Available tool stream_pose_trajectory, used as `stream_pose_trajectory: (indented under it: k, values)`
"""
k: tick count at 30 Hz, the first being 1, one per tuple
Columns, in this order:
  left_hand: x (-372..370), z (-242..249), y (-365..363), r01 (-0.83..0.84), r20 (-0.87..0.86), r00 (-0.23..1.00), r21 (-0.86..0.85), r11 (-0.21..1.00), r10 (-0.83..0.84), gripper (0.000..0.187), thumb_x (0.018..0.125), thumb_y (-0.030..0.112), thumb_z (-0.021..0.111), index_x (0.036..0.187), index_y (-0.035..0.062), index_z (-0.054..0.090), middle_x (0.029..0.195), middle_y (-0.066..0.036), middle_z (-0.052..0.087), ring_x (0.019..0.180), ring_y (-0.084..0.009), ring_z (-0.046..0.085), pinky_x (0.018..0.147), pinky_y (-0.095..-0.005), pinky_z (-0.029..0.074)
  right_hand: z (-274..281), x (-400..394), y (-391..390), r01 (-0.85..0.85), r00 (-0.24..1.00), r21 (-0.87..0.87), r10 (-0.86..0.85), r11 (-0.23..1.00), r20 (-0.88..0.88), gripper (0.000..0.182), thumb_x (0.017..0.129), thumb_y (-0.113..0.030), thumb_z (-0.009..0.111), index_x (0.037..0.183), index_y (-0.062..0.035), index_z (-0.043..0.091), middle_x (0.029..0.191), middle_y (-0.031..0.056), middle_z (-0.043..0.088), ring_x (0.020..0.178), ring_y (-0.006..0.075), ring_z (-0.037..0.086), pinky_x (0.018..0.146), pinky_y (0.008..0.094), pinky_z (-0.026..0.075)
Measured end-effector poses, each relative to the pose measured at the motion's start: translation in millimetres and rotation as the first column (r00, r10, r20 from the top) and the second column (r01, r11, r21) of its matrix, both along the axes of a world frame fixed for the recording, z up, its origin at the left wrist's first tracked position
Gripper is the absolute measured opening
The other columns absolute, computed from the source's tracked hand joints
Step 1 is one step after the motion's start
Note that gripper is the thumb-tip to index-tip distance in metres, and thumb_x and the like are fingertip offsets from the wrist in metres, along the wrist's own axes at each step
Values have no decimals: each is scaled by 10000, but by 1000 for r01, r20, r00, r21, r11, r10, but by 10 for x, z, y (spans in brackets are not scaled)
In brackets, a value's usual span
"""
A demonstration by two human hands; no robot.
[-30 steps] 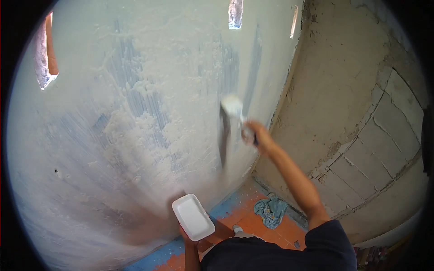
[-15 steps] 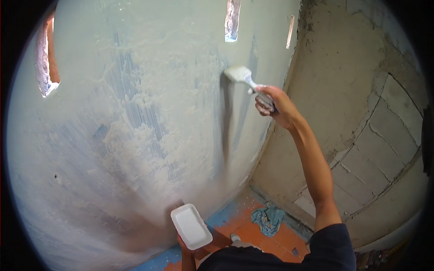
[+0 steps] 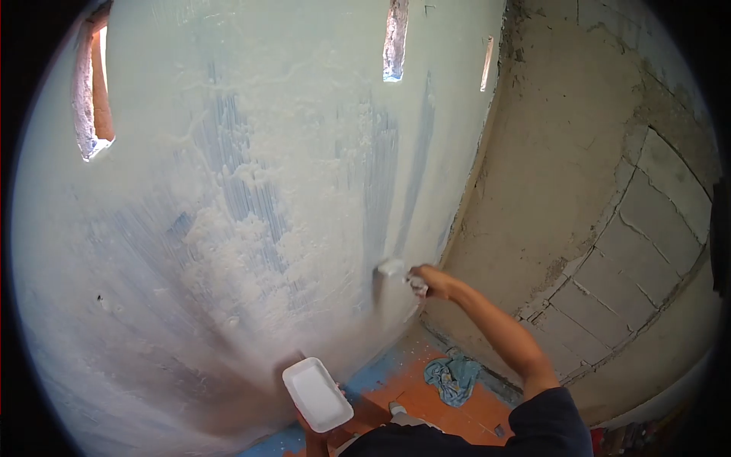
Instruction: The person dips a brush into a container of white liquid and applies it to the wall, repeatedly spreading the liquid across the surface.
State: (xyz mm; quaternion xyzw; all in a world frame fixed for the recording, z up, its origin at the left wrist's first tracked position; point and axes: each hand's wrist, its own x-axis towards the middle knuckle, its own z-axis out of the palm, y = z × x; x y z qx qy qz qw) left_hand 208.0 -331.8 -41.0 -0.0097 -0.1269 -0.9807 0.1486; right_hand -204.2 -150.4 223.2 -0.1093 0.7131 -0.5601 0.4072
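My right hand [image 3: 429,282] is closed round the handle of a paintbrush [image 3: 391,268]. Its pale, paint-coated head is against or close over the lower right part of the wall [image 3: 320,190], which carries streaky white paint over a bluish base. Low in front of me, my left hand [image 3: 308,426] supports a shallow white tray [image 3: 320,396] from beneath. Most of that hand is hidden under the tray, with fingertips at its right edge.
A bare plaster wall [image 3: 548,175] meets the painted one at a corner on the right, with exposed blocks [image 3: 632,251] lower down. On the orange floor [image 3: 426,388] lies a crumpled blue-green cloth [image 3: 452,378]. Narrow openings [image 3: 394,42] pierce the painted wall.
My right hand has swept the brush down the wall, from the upper part to near the lower right. The tray in my left hand sits slightly lower in view.
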Motion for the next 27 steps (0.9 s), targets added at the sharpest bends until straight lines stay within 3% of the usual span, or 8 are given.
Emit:
stream_pose_trajectory:
  k: [3,8,11,14,19,23,25,27]
  values:
    - [-46,37,-6,-1,38,999,-26,1000,2,1072,882,787,548,1629,82,242,1533,-285,417,1343,-499,495,1121,-652,418,1849,419,-91,-56,938,-154,-1,986,-347,270,1036,-330,544,1050,-76,636,674,-34,496,562,90,426,515,251,330]
    - [-72,27,-38,44,36,998,-60,997,-41,1061,890,797,519,1635,96,235,1546,-286,412,1348,-504,492,1113,-658,419,3380,673,-105,-191,753,-462,-172,866,-635,351,1038,-339,483,1057,-11,609,591,-77,376,496,55,362,490,246,304]
    - [-99,-26,-56,11,29,1000,-74,997,-9,1048,897,790,516,1633,96,242,1554,-285,406,1349,-508,490,1109,-661,420,3135,573,-205,-147,755,-429,-179,891,-631,329,1050,-354,477,1075,-49,598,625,-57,410,537,69,396,514,250,319]
    - [-86,-52,-93,-57,54,997,-95,994,63,1042,894,795,515,1632,107,255,1561,-278,404,1353,-507,487,1112,-657,419,1992,313,-265,-147,795,-352,-101,924,-598,338,1069,-357,445,1057,-54,594,650,-12,503,551,116,460,532,294,385]
    - [-43,162,-51,-95,1,995,73,993,95,892,968,740,409,1605,120,335,1504,-265,495,1331,-480,530,1128,-645,412,307,208,-23,-115,978,-65,102,991,-182,299,1047,-274,444,969,-36,607,629,11,517,529,136,491,505,314,395]
    - [-167,112,-137,-70,-39,997,-55,996,67,1064,851,778,600,1629,129,275,1550,-272,417,1372,-494,466,1134,-645,398,379,153,5,-290,924,213,331,933,-190,273,1036,-238,471,998,-28,642,653,22,538,543,145,504,526,303,421]
    - [-193,91,-149,-41,13,999,-70,997,42,1069,848,777,607,1629,126,275,1543,-268,424,1362,-494,472,1129,-643,402,1010,256,-140,-138,928,133,175,981,-329,282,1046,-258,477,1010,-42,654,672,5,550,579,138,520,559,293,439]
    - [-205,52,-122,-19,43,999,-78,997,22,1070,847,778,605,1629,125,275,1539,-266,428,1354,-494,479,1124,-641,409,1899,333,-146,-208,841,61,210,976,-498,292,1054,-294,488,1017,-58,656,678,-28,543,587,114,488,570,291,433]
